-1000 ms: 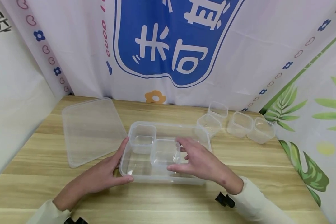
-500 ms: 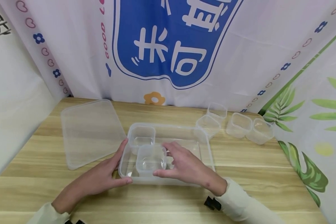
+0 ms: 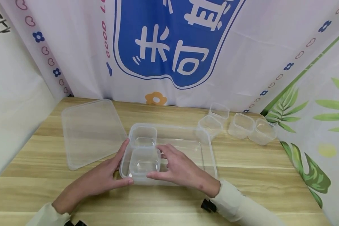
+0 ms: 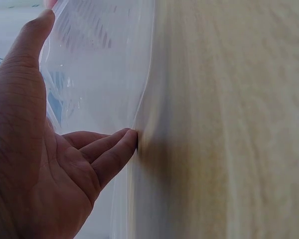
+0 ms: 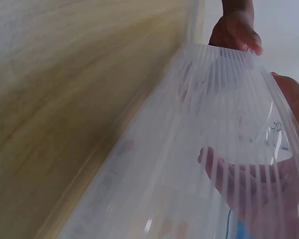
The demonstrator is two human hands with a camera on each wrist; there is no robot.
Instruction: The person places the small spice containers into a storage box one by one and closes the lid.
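Observation:
A large clear plastic storage box [image 3: 183,183] sits on the table, its rim toward me. My left hand [image 3: 104,175] rests against its left end, thumb at the near corner; in the left wrist view the fairly straight fingers [image 4: 114,154] touch the box's lower edge. My right hand [image 3: 180,166] holds a small clear container [image 3: 144,161] inside the box by its right side, with the thumb at the near corner. In the right wrist view that hand shows partly through the box wall. Another small clear container [image 3: 142,136] stands in the far left corner, directly behind the held one.
A flat translucent lid [image 3: 93,135] lies left of the box. Several small clear containers stand at the right back, including a pair [image 3: 241,125] side by side and one [image 3: 210,125] close behind the box's far right corner. A printed cloth [image 3: 158,88] hangs behind the table.
My right hand has moved the small container left and slightly toward me, to the near left part of the box. The left hand has stayed at the box's left end.

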